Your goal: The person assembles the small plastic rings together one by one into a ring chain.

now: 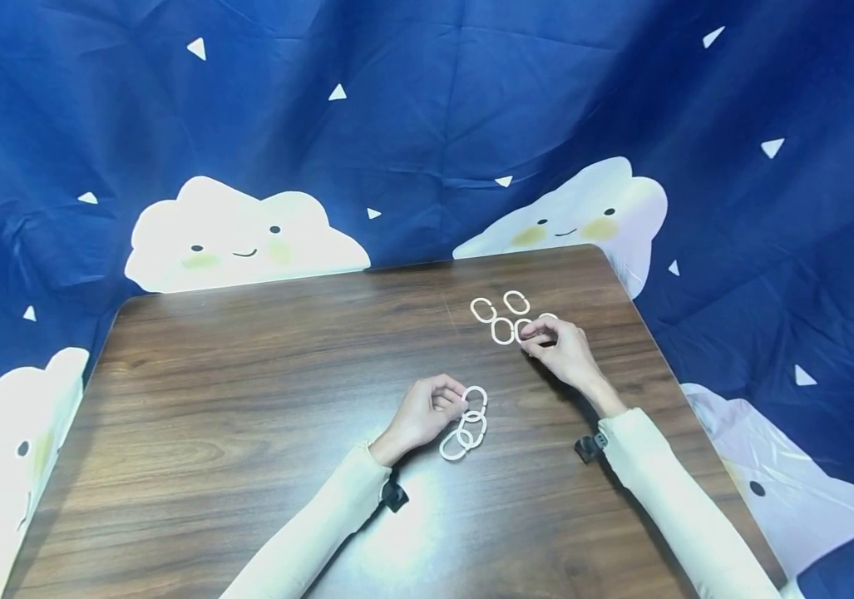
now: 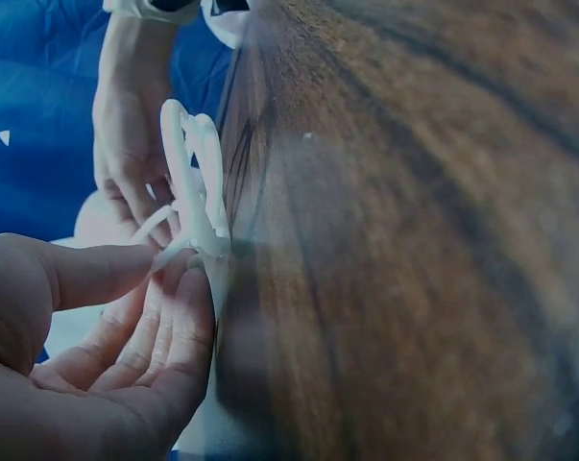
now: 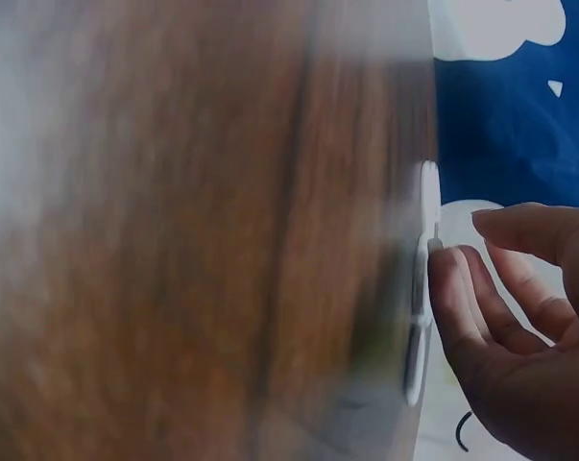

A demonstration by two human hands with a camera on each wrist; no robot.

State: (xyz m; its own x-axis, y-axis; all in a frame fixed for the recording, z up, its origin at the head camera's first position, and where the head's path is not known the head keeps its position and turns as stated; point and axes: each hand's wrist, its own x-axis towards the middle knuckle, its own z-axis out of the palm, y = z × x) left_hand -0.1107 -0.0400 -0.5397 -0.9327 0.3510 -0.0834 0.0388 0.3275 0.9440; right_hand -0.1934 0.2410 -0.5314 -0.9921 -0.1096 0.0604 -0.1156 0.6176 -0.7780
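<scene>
In the head view my left hand (image 1: 424,412) pinches the top link of a short chain of white plastic C-shaped links (image 1: 485,428). The lower links lie on the table to the right of that hand. The left wrist view shows thumb and fingers on one link, with the other links (image 2: 171,144) of the chain standing up beyond them. Farther off to the right, my right hand (image 1: 565,351) reaches over loose white links (image 1: 492,334), partly covering some. Up close, the right thumb and fingers (image 3: 450,288) are spread with a gap, fingertips beside the links (image 3: 418,360).
The wood-grain table (image 1: 247,383) stretches wide to the left of both hands. Behind it hangs a blue curtain (image 1: 412,100) with white clouds and triangles. Black wrist cameras (image 1: 395,497) sit at both cuffs, close to the tabletop.
</scene>
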